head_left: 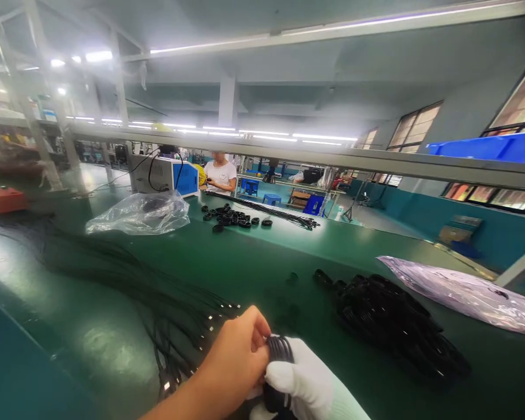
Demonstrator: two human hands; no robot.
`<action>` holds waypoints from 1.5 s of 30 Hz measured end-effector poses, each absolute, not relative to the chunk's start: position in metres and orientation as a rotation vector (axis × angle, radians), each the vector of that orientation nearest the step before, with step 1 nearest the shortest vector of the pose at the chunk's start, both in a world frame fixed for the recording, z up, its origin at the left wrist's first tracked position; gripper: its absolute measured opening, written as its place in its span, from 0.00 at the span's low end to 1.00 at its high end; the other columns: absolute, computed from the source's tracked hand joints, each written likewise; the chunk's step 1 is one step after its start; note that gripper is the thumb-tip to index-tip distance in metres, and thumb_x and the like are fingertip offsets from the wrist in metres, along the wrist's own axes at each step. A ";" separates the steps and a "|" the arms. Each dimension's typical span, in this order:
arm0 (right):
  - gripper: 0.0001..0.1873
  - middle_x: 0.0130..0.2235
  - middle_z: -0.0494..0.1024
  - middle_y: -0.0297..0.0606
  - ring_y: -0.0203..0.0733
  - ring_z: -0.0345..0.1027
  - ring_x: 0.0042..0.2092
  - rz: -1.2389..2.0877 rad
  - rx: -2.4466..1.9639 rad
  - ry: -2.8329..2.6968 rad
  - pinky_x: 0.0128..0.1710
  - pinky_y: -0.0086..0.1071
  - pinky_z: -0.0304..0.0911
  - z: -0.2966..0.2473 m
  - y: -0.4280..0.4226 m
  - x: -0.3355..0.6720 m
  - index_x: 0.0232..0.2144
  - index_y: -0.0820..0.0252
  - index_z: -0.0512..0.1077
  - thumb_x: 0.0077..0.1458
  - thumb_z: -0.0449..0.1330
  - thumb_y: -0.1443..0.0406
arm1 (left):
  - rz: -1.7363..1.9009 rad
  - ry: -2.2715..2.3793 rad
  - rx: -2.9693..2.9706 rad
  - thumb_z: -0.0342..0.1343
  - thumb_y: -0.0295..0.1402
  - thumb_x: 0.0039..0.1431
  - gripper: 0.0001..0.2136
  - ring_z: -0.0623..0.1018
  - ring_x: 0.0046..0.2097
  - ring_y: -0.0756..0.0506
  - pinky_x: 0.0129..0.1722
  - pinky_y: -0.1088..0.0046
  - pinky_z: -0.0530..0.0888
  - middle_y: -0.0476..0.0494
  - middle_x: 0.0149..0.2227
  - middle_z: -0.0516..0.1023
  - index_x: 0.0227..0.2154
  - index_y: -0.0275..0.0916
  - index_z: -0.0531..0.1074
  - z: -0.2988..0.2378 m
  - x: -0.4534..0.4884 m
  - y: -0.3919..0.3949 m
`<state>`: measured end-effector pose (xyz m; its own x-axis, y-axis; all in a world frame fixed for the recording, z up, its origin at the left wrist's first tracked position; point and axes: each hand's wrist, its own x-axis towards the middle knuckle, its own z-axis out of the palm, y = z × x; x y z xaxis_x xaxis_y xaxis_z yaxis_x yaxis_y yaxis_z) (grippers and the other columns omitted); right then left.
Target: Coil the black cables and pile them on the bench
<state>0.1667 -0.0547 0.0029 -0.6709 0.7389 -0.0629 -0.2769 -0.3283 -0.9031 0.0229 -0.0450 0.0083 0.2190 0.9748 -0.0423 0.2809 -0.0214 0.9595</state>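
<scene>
My right hand (306,376), in a white glove, grips a coil of black cable (279,350) low in the middle of the view. My bare left hand (240,350) is closed at the coil's left side, thumb and fingers pinched against its turns. What exactly sits between those fingertips is partly hidden. Left of my hands, loose black cables (126,280) run across the green table (240,262), with shiny connector ends near my left wrist. To the right lies a heap of coiled black cables (389,321).
Behind are small black coils (231,217), a clear plastic bag (140,213), a bundle of straight cables (284,213) and a blue-and-white machine (166,175). A plastic-wrapped pack (472,291) lies at right. A co-worker (220,175) is beyond the table. A shelf rail (332,153) crosses above.
</scene>
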 end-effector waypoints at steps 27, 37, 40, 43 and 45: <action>0.23 0.39 0.75 0.42 0.47 0.74 0.36 1.812 -0.887 -0.656 0.27 0.33 0.70 -0.013 -0.032 0.217 0.43 0.61 0.68 0.48 0.66 0.55 | 0.455 1.392 2.132 0.54 0.25 0.44 0.06 0.72 0.38 0.41 0.39 0.67 0.62 0.48 0.33 0.72 0.25 0.42 0.65 -0.030 0.025 0.020; 0.29 0.33 0.75 0.39 0.35 0.67 0.24 1.494 -1.009 -0.841 0.15 0.24 0.58 -0.023 -0.032 0.190 0.44 0.63 0.64 0.41 0.69 0.58 | 0.663 0.986 1.457 0.40 0.41 0.60 0.10 0.66 0.25 0.53 0.26 0.77 0.66 0.50 0.28 0.65 0.29 0.40 0.56 -0.022 0.036 -0.012; 0.28 0.21 0.70 0.29 0.31 0.58 0.16 1.411 -1.123 -0.915 0.11 0.22 0.49 -0.028 -0.032 0.177 0.42 0.63 0.64 0.40 0.69 0.59 | 0.792 0.869 1.149 0.51 0.51 0.51 0.18 0.62 0.21 0.55 0.20 0.79 0.60 0.53 0.25 0.65 0.26 0.40 0.57 -0.044 0.047 -0.015; 0.27 0.19 0.67 0.26 0.28 0.52 0.14 1.544 -1.042 -0.818 0.12 0.22 0.46 -0.031 -0.036 0.174 0.42 0.61 0.65 0.41 0.67 0.57 | 0.863 1.004 1.233 0.53 0.56 0.46 0.23 0.62 0.18 0.55 0.16 0.79 0.55 0.54 0.19 0.65 0.23 0.40 0.58 -0.064 0.052 -0.012; 0.26 0.24 0.69 0.30 0.29 0.58 0.19 1.697 -0.839 -0.696 0.17 0.23 0.53 -0.031 -0.041 0.178 0.42 0.58 0.66 0.42 0.67 0.55 | 0.928 1.010 1.215 0.54 0.56 0.46 0.23 0.61 0.17 0.54 0.16 0.79 0.54 0.56 0.16 0.62 0.23 0.40 0.59 -0.065 0.049 -0.013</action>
